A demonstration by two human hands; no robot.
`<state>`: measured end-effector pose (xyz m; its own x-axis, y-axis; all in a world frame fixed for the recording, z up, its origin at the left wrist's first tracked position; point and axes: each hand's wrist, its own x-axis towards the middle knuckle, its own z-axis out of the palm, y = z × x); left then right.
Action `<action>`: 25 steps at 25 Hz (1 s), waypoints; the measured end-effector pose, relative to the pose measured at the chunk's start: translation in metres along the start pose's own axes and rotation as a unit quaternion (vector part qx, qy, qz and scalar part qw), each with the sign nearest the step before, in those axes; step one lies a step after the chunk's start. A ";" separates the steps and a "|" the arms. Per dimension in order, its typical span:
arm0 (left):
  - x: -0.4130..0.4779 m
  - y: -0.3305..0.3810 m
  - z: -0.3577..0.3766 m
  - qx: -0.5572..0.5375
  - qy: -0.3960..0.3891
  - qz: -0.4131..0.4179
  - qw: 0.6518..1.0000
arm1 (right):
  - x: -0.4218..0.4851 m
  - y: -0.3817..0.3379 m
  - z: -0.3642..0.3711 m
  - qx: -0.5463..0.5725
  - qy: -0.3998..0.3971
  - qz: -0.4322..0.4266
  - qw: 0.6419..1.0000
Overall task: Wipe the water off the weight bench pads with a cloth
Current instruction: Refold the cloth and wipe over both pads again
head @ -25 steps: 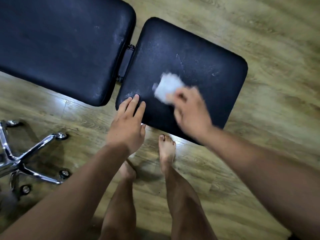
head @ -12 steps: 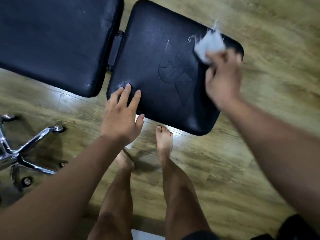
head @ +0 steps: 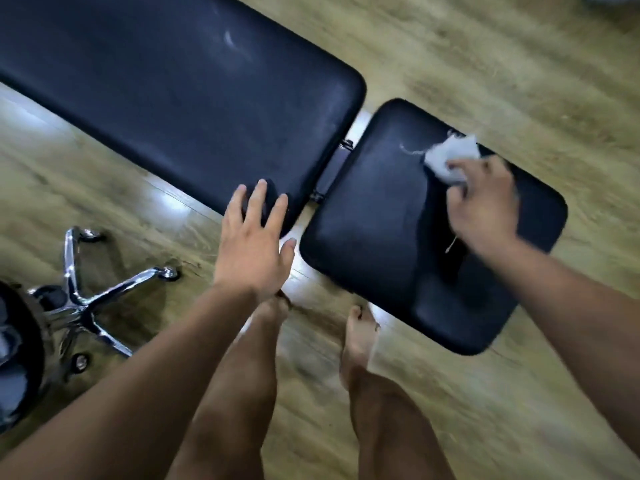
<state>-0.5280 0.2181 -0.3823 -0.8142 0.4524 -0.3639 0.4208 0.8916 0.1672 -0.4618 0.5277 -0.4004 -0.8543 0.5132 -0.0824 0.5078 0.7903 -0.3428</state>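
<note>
Two black weight bench pads lie below me: a long back pad (head: 180,98) at upper left and a smaller seat pad (head: 374,230) at right, joined by a hinge. My right hand (head: 485,202) grips a crumpled white cloth (head: 450,155) pressed on the seat pad near its far edge, with loose threads trailing. My left hand (head: 254,244) is spread flat, fingers apart, with its fingertips on the near corner of the back pad. The picture is motion-blurred.
The floor is wood laminate. A chrome five-star chair base (head: 90,299) with castors stands at the left, under a dark chair seat (head: 17,358). My two bare feet (head: 360,337) stand close to the seat pad's near edge.
My left hand has shifted from the seat pad's near corner to the back pad's near corner. The right hand swept the cloth from mid-seat to the far edge. The view moved left.
</note>
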 end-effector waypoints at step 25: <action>0.068 -0.187 -0.030 -0.203 0.160 0.015 0.966 | 0.100 -0.271 0.116 0.017 0.010 -0.069 0.997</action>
<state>-0.6744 0.0827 -0.4106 -0.9136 0.4017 -0.0623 0.3068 0.7820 0.5425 -0.6974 0.3259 -0.4246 -0.9133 0.4071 -0.0128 0.3807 0.8421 -0.3820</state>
